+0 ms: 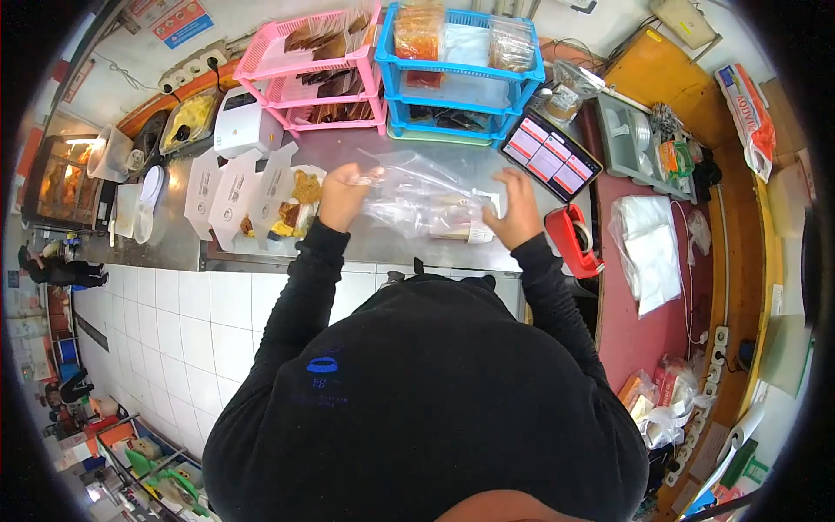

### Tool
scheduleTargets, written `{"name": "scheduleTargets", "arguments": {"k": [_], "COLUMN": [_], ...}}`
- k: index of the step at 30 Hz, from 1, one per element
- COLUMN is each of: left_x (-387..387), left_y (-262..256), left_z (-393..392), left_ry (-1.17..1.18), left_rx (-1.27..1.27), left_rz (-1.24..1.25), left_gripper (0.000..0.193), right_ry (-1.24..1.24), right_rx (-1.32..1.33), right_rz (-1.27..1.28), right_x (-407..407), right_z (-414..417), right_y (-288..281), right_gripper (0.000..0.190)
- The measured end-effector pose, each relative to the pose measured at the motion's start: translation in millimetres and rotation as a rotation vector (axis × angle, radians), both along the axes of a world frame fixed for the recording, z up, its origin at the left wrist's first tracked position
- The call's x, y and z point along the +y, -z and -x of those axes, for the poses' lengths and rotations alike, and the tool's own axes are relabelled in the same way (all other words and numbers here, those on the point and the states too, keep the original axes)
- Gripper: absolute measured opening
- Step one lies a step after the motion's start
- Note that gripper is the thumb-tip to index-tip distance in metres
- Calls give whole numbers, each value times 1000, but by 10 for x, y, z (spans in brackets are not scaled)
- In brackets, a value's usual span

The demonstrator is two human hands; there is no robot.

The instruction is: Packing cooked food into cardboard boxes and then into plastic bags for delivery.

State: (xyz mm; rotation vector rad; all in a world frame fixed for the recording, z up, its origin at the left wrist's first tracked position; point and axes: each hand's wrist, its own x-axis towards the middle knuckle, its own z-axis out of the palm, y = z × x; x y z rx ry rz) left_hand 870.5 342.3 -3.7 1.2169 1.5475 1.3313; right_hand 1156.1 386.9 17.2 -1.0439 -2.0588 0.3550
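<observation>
A clear plastic bag (417,189) is spread above the steel counter (300,147). My left hand (346,194) grips its left edge between thumb and fingers. At the bag's right side is my right hand (512,207), its thumb and fingers apart; whether it touches the plastic I cannot tell. Beneath or inside the bag lies a flat pale item with a printed white paper slip (481,228). Just left of my left hand, white cardboard food boxes (235,196) stand with lids up, and pieces of fried food (306,189) show in them.
Behind the bag stand a pink basket rack (313,81) and a blue basket rack (460,81) with sauce packets. To the right are a tablet (551,155), a red tape dispenser (574,241) and a stack of white plastic bags (646,251). A white printer (244,124) stands behind the boxes.
</observation>
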Motion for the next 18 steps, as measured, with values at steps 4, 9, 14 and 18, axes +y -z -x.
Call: {"name": "scheduleTargets", "arguments": {"k": [4, 9, 14, 18], "left_x": [-109, -233, -361, -355], "left_y": [-194, 64, -69, -141], "left_z": [-544, -293, -222, -133], "left_ry": [23, 275, 397, 473], "left_rx": [200, 586, 603, 607], "left_rz": [-211, -114, -142, -124], "left_gripper": [9, 16, 16, 15], "right_ry": [-96, -122, -181, -160], "right_rx": [-1, -199, -199, -200], "right_rz": [245, 185, 214, 274], "right_x": [-17, 214, 167, 169], "right_z": [159, -193, -293, -327], "right_y": [184, 405, 206, 142], "right_gripper": [23, 13, 15, 13]}}
